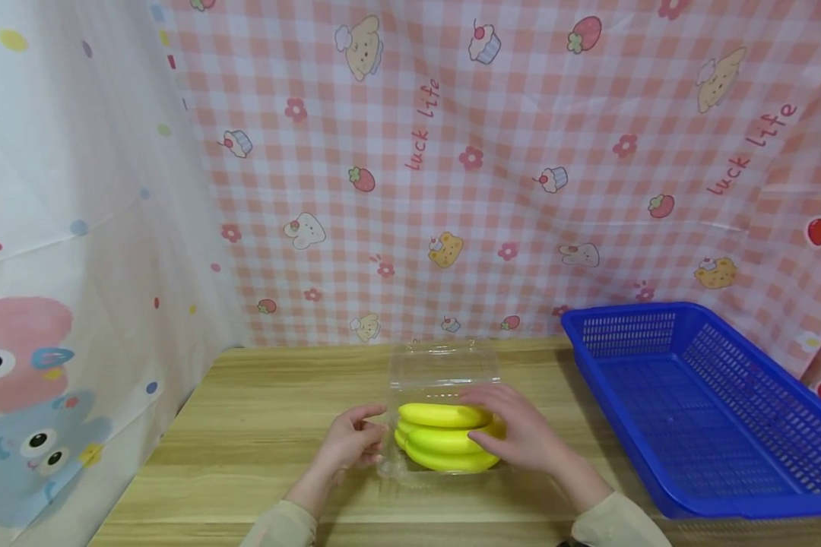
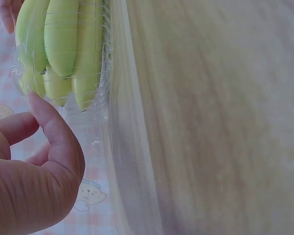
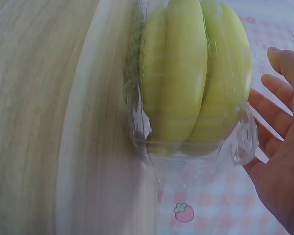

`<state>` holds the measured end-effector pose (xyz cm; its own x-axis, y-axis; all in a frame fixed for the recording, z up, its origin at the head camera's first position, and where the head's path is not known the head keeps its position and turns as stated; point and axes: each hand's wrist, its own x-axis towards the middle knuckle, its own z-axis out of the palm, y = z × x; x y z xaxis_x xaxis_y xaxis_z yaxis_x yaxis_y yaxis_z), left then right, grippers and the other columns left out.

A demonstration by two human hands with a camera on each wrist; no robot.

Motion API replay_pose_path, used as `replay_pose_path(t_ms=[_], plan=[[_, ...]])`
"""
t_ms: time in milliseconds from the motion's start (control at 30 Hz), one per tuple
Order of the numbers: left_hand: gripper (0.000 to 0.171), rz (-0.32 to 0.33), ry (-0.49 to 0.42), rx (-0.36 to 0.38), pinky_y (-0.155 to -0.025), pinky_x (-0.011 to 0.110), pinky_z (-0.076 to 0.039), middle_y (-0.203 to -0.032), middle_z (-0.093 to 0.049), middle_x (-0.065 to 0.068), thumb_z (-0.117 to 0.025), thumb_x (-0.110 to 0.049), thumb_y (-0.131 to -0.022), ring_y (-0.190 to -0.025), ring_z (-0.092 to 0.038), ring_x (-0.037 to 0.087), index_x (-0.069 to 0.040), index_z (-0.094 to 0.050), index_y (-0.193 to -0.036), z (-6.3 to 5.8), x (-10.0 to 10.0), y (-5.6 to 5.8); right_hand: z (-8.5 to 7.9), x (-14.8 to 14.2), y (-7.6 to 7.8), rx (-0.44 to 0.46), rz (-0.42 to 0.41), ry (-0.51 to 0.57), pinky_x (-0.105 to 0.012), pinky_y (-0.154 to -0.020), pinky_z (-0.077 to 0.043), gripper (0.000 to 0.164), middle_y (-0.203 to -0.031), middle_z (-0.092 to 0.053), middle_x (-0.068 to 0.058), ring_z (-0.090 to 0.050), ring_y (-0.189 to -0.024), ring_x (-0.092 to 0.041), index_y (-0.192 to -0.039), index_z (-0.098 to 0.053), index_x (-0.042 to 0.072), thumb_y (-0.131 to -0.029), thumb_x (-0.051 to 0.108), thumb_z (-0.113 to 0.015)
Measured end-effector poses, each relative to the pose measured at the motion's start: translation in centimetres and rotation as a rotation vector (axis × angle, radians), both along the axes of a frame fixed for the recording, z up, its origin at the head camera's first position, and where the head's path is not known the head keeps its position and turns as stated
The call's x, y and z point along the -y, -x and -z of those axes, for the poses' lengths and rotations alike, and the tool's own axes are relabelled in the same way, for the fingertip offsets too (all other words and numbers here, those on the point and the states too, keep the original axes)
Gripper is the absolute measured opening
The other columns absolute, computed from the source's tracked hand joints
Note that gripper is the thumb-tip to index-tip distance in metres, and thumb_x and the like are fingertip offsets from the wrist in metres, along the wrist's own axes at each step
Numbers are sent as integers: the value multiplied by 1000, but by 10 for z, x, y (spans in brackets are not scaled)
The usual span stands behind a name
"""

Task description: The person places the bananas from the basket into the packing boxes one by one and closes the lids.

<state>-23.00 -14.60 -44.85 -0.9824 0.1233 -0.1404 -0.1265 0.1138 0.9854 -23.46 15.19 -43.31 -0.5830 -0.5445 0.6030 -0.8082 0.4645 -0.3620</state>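
Observation:
Several yellow bananas (image 1: 451,438) lie side by side in a clear plastic clamshell box (image 1: 445,372), its lid raised at the back. My left hand (image 1: 352,441) is at the box's left side, fingers loosely bent. In the left wrist view, an index fingertip (image 2: 35,100) meets the box's corner, and no grip on it shows. Over the right end of the bananas, my right hand (image 1: 523,429) spreads its fingers and thumb. The right wrist view has that hand (image 3: 284,132) beside the box wall, relaxed; whether it touches the bananas I cannot tell.
A large blue plastic basket (image 1: 705,425) stands on the right of the wooden table (image 1: 274,425). Behind the table hangs a pink checked cloth (image 1: 410,205), and a white patterned curtain (image 1: 109,190) hangs on the left.

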Motion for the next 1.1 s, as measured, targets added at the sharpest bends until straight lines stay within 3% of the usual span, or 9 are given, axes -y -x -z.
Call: replay_pose_path(t_ms=[167, 367, 633, 900, 1100], plan=[[49, -2, -5, 0, -54, 23, -54, -83, -54, 5, -66, -3, -93, -62, -55, 11, 8, -50, -138, 0, 0, 0, 1, -6, 1, -7, 21, 41, -52, -97, -48, 45, -124, -65, -3, -57, -116, -26, -124, -64, 6, -81, 11, -79], [48, 0, -5, -2, -54, 23, -54, -82, -54, 5, -66, -4, -94, -62, -55, 11, 8, -50, -138, 0, 0, 1, 2, -13, 0, 38, 77, 96, -52, -94, -51, 45, -122, -65, -8, -58, -113, -26, -124, -64, 8, -82, 7, -79], [48, 5, -23, -6, -54, 22, -54, -83, -55, 5, -66, -3, -93, -62, -56, 10, 9, -50, -137, -1, 0, 0, 4, -20, 3, 79, 155, 163, -51, -95, -50, 39, -119, -67, -7, -59, -112, -29, -119, -66, 2, -82, 2, -78], [47, -8, -36, -4, -53, 22, -54, -85, -55, 6, -65, -6, -92, -63, -57, 11, 9, -51, -135, 1, 2, 1, 7, -27, 6, 236, 225, 234, -56, -101, -44, 37, -120, -66, -8, -58, -114, -31, -124, -64, 4, -88, 9, -74], [44, -77, -60, 3, -51, 21, -53, -84, -54, 5, -65, -6, -92, -62, -56, 11, 9, -54, -132, -5, 3, 5, 6, -29, 8, 312, 241, 301, -58, -101, -43, 35, -122, -65, -12, -58, -114, -33, -125, -62, 1, -92, 9, -71]])
